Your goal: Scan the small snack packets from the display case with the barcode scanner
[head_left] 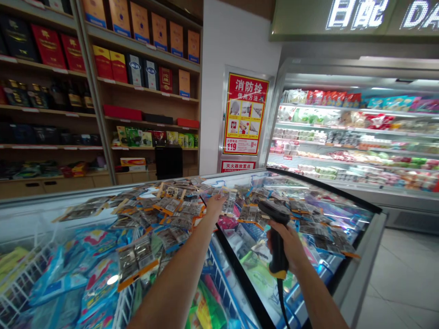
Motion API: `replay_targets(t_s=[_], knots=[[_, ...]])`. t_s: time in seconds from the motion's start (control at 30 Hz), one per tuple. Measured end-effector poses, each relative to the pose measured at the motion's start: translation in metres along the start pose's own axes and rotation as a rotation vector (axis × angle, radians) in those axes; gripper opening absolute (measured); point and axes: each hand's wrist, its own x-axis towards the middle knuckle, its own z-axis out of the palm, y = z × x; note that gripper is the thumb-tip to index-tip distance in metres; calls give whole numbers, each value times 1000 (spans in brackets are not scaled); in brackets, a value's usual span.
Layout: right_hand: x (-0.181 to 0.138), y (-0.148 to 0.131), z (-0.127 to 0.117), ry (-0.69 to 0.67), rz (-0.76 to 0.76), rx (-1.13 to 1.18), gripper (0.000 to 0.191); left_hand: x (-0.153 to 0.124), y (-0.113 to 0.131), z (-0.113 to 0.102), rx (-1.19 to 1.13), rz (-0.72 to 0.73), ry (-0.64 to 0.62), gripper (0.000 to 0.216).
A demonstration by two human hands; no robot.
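Note:
My left hand (pixel 215 204) reaches far out over the chest freezer and pinches a small clear snack packet (pixel 229 201), held up above the pile. My right hand (pixel 287 242) is wrapped round the grip of a black barcode scanner (pixel 276 228) with a yellow base, its head pointing left toward the packet. Its cable (pixel 284 306) hangs down along my forearm. Many similar small packets (pixel 171 214) with orange ends lie spread over the freezer's glass lid (pixel 329 219).
The freezer (pixel 372 228) holds blue and green frozen-food bags (pixel 92 278) in white wire baskets (pixel 20 283). Wooden shelves (pixel 103 82) with boxed goods stand behind at left. A lit open chiller (pixel 360 137) runs along the right. A red fire-hydrant sign (pixel 245 114) hangs on the wall.

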Motion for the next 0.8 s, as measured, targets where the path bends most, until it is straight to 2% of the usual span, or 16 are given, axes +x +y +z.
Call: replay_targets(t_s=[0.2,0.3,0.4,0.67,0.8], knots=[[-15,5,14,-153,71,-103,28,6,-18,15,-282,-72,10,17],[-19,5,17,-189,155,-167,25,10,-24,15,-327,-64,-2,25],[-21,2,16,-203,195,-130,25,12,-27,15,-345,-46,20,29],[-21,0,16,-177,177,-35,25,8,-24,14,-340,-44,7,32],[-16,0,13,-93,110,-42,26,6,-22,13,-268,-49,6,34]])
